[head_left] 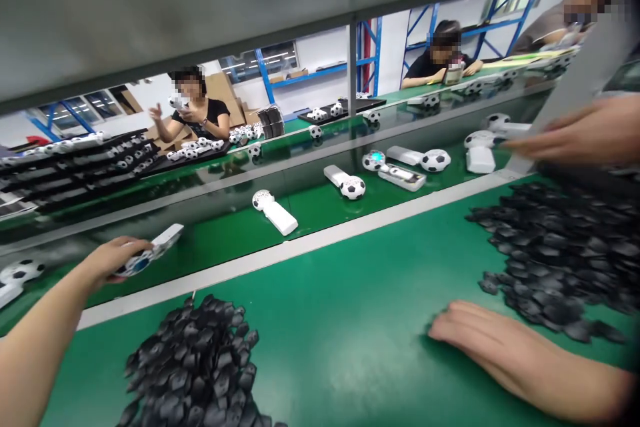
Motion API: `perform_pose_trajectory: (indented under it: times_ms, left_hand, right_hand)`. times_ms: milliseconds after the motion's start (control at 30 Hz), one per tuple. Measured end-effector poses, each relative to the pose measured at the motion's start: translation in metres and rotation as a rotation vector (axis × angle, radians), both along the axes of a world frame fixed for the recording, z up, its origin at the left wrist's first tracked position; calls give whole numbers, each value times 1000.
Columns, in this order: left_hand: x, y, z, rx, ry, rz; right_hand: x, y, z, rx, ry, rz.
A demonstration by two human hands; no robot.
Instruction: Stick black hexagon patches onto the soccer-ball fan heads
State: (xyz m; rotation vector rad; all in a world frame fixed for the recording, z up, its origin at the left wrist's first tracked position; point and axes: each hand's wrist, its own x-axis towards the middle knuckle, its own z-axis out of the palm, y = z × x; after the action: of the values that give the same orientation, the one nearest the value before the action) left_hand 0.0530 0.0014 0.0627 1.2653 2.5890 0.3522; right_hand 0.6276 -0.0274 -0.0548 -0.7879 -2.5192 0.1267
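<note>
A factory assembly floor: a long green belt (220, 233), running from 9 to 2 o'clock, carries many near-identical football-patterned gadgets (353, 187). Loose black parts lie heaped in 2 piles on the green tabletop (320, 320), at 7 and 4 o'clock. Loaded black trays (75, 177) stand stacked at 10 o'clock. Across the belt, 3 people (213, 113) sit along the line, with blue metal shelving (325, 75) behind at 12 o'clock.
</note>
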Motion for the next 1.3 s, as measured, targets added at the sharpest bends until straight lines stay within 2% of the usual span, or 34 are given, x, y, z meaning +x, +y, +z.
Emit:
perform_pose_trajectory:
  times_ms: [67,133,167,233,300,400,567,633,733,800,900,967,1000,1067,1167,1300]
  left_hand:
    - [41,-6,14,-1,-57,-71]
    - [87,-12,24,-60,-45,-247]
    - [110,-15,26,-106,10,-319]
    - [153,-21,26,-121,12,-341]
    - [189,-28,21,-89,42,-362]
    - [236,-43,9,-61,138,-474]
    - [305,-77,-18,-160,143,-633]
    - [326,-90,-24,-226,104,-711]
    - [345,-102,-23,-341,62,-893]
    - [351,-102,-20,-355,194,-1019]
    - [354,-93,-22,-165,467,-1237]
    - [355,-84,-30,-44,474,-1388]
    - [357,-80,-36,-22,412,-1415]
    - [363,-77,-50,-11,256,-1320]
    - [380,-77,-66,29,186,-1026]
    - [405,-73,-72,40,272,-848]
  right_hand:
    - [-3,1,7,-71,-60,115]
    - [-3,1,8,-105,-68,160]
    - [-2,1,7,-105,-60,172]
    - [1,2,3,-99,-40,193]
    - [4,5,-3,-102,-30,219]
    - [6,9,-9,-153,-12,262]
    - [1,12,-5,-362,89,227]
    - [1,12,0,-493,149,173]
    - [4,10,5,-679,284,98]
    - [7,10,6,-757,384,63]
    - [9,11,7,-824,481,47]
    - [10,13,9,-813,520,62]
    - [10,14,10,-770,532,67]
    - [11,15,15,-629,533,54]
    - [14,18,21,-479,519,0]
    - [19,23,24,-540,612,-40]
